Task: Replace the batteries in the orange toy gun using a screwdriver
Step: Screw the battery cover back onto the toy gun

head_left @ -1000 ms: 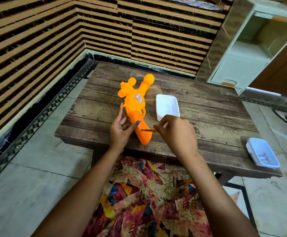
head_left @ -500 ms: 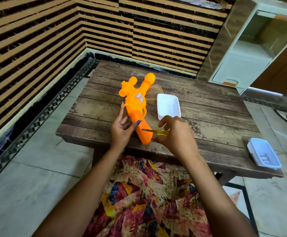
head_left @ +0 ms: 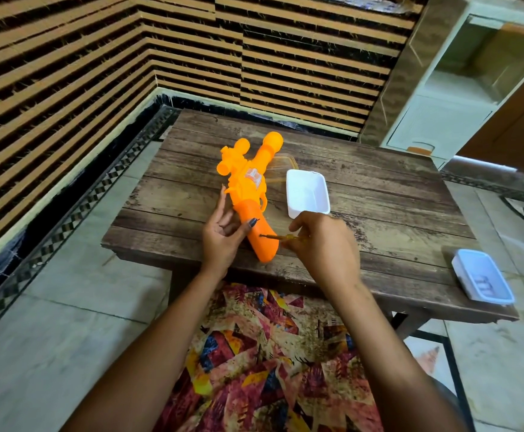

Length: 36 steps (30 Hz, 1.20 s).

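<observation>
**Hands.** Your left hand steadies the orange toy gun at its grip. The thumb lies across the upper face and the fingers run along the left flank, probably so the body cannot roll or slide under the tool's push. Your right hand pinches the yellow handle of the screwdriver. You hold the tool nearly flat, pointing left, with its tip on the face of the grip. The tip is presumably at the battery-cover screw, but the screw itself is too small to make out.

**Workpiece.** The gun lies flat on the wooden table. Its barrel points away from you and its grip end is near the front edge, within reach of both wrists.

**Surroundings.** A white tray stands just beside the gun on the right, just beyond your right knuckles. It is a likely place for a freed screw. A clear lid lies behind the tray, beside the barrel. A blue-rimmed container sits well apart at the right front corner and holds small pale cylinders, probably the batteries.

**Obstructions.** Nothing stands between tool and grip. Your left thumb lies near the tip, though, so a slip would travel toward it. The container's place at the corner leaves it open to a careless reach.
</observation>
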Tool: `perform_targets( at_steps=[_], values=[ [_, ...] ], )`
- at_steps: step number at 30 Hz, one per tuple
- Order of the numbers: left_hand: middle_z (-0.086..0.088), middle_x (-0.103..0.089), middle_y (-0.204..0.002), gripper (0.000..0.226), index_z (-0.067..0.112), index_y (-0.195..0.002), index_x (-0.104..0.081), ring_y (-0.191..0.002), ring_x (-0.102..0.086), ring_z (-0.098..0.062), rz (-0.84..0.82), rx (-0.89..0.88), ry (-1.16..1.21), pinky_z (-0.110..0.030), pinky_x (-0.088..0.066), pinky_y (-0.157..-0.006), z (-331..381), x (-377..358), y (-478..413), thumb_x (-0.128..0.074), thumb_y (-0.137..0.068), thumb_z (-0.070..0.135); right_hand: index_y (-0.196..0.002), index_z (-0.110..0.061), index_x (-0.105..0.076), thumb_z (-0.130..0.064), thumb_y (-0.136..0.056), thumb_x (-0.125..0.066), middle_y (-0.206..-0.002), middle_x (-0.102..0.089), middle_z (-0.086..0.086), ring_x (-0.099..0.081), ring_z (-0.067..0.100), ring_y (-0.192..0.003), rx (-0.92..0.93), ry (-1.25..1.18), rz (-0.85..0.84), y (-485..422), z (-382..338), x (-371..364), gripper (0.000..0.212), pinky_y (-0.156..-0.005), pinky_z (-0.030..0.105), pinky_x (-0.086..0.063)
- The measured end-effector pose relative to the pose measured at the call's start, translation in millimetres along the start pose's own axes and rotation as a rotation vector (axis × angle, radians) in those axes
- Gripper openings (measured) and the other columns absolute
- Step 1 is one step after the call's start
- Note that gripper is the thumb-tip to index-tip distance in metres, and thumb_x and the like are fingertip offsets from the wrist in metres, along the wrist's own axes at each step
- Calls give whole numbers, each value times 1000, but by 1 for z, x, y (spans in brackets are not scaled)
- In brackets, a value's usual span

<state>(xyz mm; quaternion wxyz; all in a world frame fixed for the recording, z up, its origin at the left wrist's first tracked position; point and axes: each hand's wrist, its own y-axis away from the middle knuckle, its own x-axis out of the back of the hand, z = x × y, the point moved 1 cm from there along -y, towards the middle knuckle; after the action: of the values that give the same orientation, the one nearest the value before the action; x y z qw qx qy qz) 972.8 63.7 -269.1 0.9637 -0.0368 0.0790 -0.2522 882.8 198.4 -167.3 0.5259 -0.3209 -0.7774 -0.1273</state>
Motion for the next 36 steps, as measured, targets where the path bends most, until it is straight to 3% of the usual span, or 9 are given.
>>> perform_targets(
  at_steps=[3, 7, 11, 14, 19, 24, 29, 33, 36],
  values=[
    [-9, -45, -128, 83, 8, -145, -16, -97, -60, 9, -2, 1, -4, -15, -50, -83, 0, 0, 0, -61, -78, -12, -103, -21, -63, -43, -84, -62, -87, -68, 8, -62, 30, -82, -6, 45, 10, -1, -2, -1, 29, -62, 31, -43],
    [-15, -45, -132, 84, 9, -145, -16, -98, -60, 8, -1, 4, 6, -16, -50, -85, 0, 0, 0, -61, -79, -12, -101, -23, -60, -32, -72, -77, -95, -63, 1, -60, 25, -87, 29, -42, -89, -2, -2, 0, 35, -69, 33, -47],
    [-23, -45, -134, 84, 10, -145, -17, -99, -60, 7, -3, 2, 12, -17, -50, -87, 1, 0, 1, -62, -78, -11, -95, -22, -65, -36, -81, -67, -82, -68, 6, -62, 29, -78, -8, 25, 6, -2, 0, 2, 19, -61, 31, -45],
    [-23, -46, -133, 84, 12, -145, -16, -98, -61, 7, 1, 2, 8, -19, -50, -87, 3, 0, 1, -62, -78, -11, -97, -21, -64, -42, -83, -64, -79, -65, 7, -61, 28, -75, 11, 5, -21, -1, -3, 1, 25, -60, 31, -45],
    [-20, -47, -133, 85, 16, -145, -17, -100, -61, 3, -5, 16, 9, -26, -50, -92, 2, 0, 1, -64, -78, -9, -92, -23, -64, -21, -73, -75, -87, -66, 5, -62, 28, -82, 18, -20, -76, -1, 2, 3, 22, -66, 35, -50],
    [-20, -47, -134, 84, 13, -146, -17, -99, -61, 4, -4, 12, 3, -24, -49, -92, 3, 0, 2, -63, -78, -9, -96, -19, -65, -42, -86, -60, -80, -67, 10, -62, 31, -77, -8, 45, -27, -1, 0, 4, 26, -59, 31, -42],
    [-23, -44, -135, 84, 12, -146, -16, -100, -61, 4, -11, -1, 2, -21, -50, -90, 3, 0, 3, -62, -78, -9, -96, -21, -62, -28, -73, -76, -89, -64, 6, -61, 28, -83, 9, -42, -75, -1, -2, 6, 28, -65, 32, -47],
    [-23, -45, -135, 84, 13, -146, -17, -101, -61, 2, -14, 3, 2, -22, -50, -90, 3, 0, 3, -63, -78, -9, -95, -17, -66, -42, -86, -59, -77, -67, 10, -61, 31, -74, -22, 58, -3, 1, -2, 5, 27, -57, 30, -41],
    [-23, -46, -134, 84, 14, -145, -17, -101, -61, 2, -15, 1, -1, -24, -50, -92, 3, 0, 2, -63, -78, -8, -104, -19, -60, -40, -75, -73, -91, -64, 4, -60, 24, -85, -23, -49, -128, 1, -3, 4, 39, -63, 28, -40]
  ],
)
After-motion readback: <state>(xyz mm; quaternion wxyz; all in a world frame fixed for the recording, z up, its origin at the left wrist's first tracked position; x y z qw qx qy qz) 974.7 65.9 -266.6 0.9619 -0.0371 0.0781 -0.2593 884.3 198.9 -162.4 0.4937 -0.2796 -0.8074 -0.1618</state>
